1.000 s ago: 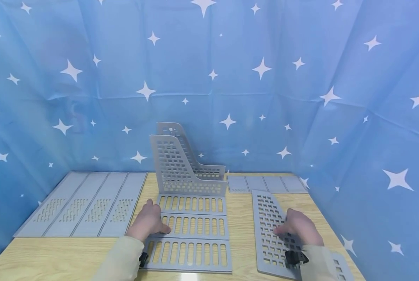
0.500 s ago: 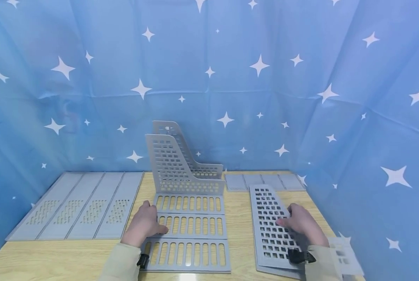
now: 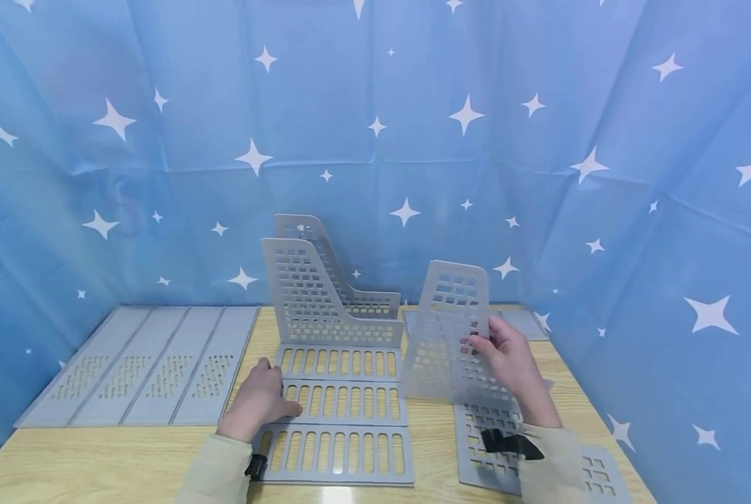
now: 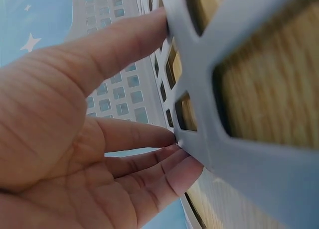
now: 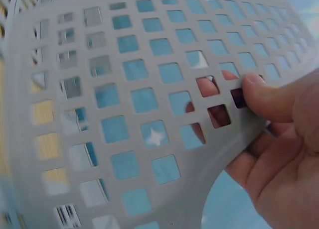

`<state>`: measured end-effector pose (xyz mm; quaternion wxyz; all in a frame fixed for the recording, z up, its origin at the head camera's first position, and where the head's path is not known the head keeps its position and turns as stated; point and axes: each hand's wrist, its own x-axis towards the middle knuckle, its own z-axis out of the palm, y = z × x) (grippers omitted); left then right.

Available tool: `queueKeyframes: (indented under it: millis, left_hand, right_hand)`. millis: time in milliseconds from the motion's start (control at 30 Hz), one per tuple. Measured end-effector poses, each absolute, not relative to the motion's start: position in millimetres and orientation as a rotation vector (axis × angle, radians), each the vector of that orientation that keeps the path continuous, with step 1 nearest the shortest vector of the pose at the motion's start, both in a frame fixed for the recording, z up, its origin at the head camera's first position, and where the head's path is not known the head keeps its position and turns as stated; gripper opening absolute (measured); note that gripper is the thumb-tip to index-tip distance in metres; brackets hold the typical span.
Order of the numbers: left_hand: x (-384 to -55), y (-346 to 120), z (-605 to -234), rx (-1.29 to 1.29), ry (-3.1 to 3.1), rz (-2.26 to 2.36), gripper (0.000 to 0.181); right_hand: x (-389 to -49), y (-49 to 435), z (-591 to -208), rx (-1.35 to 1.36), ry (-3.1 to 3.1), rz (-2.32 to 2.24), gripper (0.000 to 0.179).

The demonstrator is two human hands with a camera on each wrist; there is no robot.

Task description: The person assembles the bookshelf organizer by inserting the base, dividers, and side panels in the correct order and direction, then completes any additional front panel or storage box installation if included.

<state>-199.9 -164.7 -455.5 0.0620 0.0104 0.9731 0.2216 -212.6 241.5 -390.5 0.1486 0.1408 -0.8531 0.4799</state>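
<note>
My left hand [image 3: 258, 402] lies at the left edge of the grey slotted base panels [image 3: 344, 434]. In the left wrist view, its thumb and fairly straight fingertips touch the plastic. Over the right side of the table, my right hand [image 3: 510, 360] pinches a grey perforated side panel [image 3: 453, 287] near its sloping edge, thumb on the near face. This panel is raised and tilted. Behind the base panels stand two matching perforated side panels, one near [image 3: 306, 287] and one far [image 3: 381, 301].
Another perforated panel [image 3: 491, 469] lies flat under my right forearm, with part of a panel [image 3: 602, 476] showing beyond the sleeve. Several long grey panels [image 3: 155, 350] lie at the left. Small panels [image 3: 529, 323] lie at the back right. A starry blue curtain [image 3: 375, 168] encloses the table.
My right hand has lifted the perforated side panel off the one beneath and carried it up and left, turning it more upright. The left hand stays at the base panels.
</note>
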Motion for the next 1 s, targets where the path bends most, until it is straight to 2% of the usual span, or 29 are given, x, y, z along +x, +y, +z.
queueKeyframes:
  millis: [233,633,733,833,1000]
  left_hand:
    - [-199.5,-162.3,-456.8,0.050,2.942,0.677,0.073]
    - [-196.3,-164.1,-456.0,0.058,2.961,0.651,0.079]
    - [-191.7,-163.8,-455.5,0.033,2.961,0.650,0.068]
    - [-187.0,-162.8,-454.9,-0.014,2.967,0.634,0.048]
    - [-183.9,-160.5,-455.4,-0.023,3.002,0.605,0.050]
  right_hand:
    - [-220.0,225.8,-394.7,0.412,-2.381,1.272,0.016]
    - [-221.5,226.4,-398.9,0.379,-2.443,1.276,0.016]
    - [-221.0,227.0,-400.4,0.386,-2.450,1.271,0.014]
    - [-221.4,225.0,-402.4,0.398,-2.430,1.272,0.012]
    - [-222.7,211.5,-405.3,0.433,-2.377,1.312,0.013]
